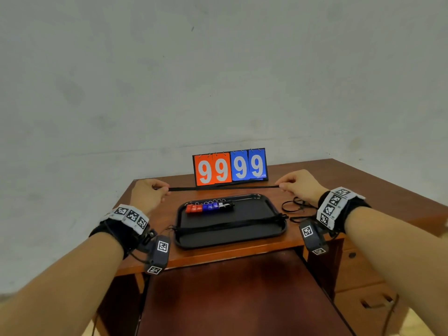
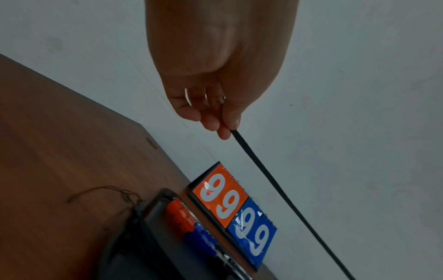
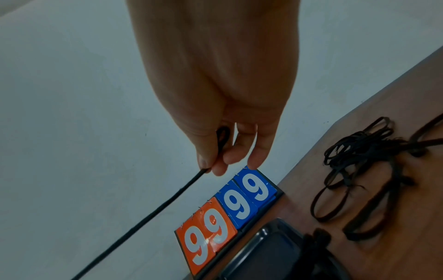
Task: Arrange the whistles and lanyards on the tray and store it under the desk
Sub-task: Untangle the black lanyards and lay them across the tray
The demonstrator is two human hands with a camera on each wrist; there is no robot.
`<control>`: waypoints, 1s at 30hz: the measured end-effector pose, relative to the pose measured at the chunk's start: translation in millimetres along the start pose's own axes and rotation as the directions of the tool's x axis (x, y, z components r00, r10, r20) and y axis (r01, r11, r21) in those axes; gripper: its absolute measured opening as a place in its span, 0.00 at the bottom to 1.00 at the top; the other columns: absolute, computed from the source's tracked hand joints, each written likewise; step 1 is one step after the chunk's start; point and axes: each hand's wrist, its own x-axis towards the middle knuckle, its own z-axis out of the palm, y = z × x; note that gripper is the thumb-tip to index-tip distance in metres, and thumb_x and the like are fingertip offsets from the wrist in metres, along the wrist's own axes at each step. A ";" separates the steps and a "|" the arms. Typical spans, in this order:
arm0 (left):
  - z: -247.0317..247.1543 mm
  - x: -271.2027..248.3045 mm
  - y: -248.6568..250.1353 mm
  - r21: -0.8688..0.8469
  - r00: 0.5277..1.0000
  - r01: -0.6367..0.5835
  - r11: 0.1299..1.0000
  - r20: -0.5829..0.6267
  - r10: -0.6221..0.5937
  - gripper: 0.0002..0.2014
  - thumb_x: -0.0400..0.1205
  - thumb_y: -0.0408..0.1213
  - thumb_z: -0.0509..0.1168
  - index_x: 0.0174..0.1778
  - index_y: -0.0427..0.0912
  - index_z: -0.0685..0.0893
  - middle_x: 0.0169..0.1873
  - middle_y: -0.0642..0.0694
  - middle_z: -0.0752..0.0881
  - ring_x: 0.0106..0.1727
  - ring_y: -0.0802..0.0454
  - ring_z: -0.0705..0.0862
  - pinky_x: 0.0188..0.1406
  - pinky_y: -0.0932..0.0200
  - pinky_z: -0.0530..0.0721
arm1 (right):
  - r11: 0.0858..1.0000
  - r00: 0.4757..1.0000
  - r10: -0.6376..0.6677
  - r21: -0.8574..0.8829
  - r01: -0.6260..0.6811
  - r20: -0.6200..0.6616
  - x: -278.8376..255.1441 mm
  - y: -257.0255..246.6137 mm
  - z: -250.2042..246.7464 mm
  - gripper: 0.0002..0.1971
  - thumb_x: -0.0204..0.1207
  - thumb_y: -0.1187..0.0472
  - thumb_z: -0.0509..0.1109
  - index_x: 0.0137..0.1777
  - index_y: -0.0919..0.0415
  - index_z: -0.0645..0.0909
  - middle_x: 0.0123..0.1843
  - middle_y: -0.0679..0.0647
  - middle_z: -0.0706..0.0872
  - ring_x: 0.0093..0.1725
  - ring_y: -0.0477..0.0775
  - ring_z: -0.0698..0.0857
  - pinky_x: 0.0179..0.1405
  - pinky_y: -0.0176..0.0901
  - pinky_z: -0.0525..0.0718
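Observation:
A black lanyard (image 1: 223,187) is stretched taut above the desk between both hands. My left hand (image 1: 155,190) pinches its left end (image 2: 236,133), and my right hand (image 1: 289,184) pinches its right end (image 3: 221,140). Below it lies a black tray (image 1: 276,235) holding a row of red, blue and black whistles (image 1: 208,207) along its far side. Several straightened black lanyards (image 1: 230,223) lie across the tray's middle. More loose lanyards (image 1: 294,207) lie tangled on the desk right of the tray, seen close in the right wrist view as a pile (image 3: 359,170).
A flip scoreboard (image 1: 230,167) reading 99 99 stands behind the tray against the wall. The wooden desk (image 1: 363,180) has drawers (image 1: 363,275) at the right and an open recess (image 1: 230,299) under its front edge. Thin cord ends (image 2: 103,191) trail off the tray's left rim.

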 end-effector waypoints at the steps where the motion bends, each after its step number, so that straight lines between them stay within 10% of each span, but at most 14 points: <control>1: -3.1 -2.7 -4.6 0.024 1.000 -0.002 1.000 -0.002 0.002 0.09 0.81 0.29 0.69 0.39 0.47 0.88 0.33 0.48 0.91 0.30 0.53 0.84 0.38 0.60 0.84 | 0.999 1.000 0.000 -0.040 0.001 0.005 0.0 2.7 2.5 0.07 0.79 0.65 0.72 0.51 0.55 0.90 0.42 0.51 0.91 0.41 0.51 0.87 0.39 0.32 0.82; 9: -2.4 -7.3 -38.6 0.320 0.995 -0.047 0.946 0.094 0.018 0.05 0.80 0.35 0.72 0.42 0.50 0.90 0.39 0.52 0.90 0.46 0.51 0.86 0.56 0.54 0.82 | 0.986 0.994 0.080 -0.153 -0.068 0.073 7.3 26.7 19.4 0.08 0.81 0.66 0.69 0.51 0.53 0.88 0.42 0.50 0.90 0.38 0.47 0.88 0.35 0.32 0.81; 30: 44.9 7.8 -66.2 0.534 0.931 -0.034 0.845 0.324 -0.167 0.14 0.80 0.28 0.65 0.39 0.51 0.91 0.43 0.48 0.90 0.45 0.52 0.87 0.48 0.59 0.82 | 0.948 0.967 0.175 -0.298 -0.114 0.184 42.1 82.5 59.3 0.06 0.75 0.64 0.75 0.39 0.52 0.90 0.40 0.47 0.90 0.41 0.41 0.85 0.45 0.36 0.79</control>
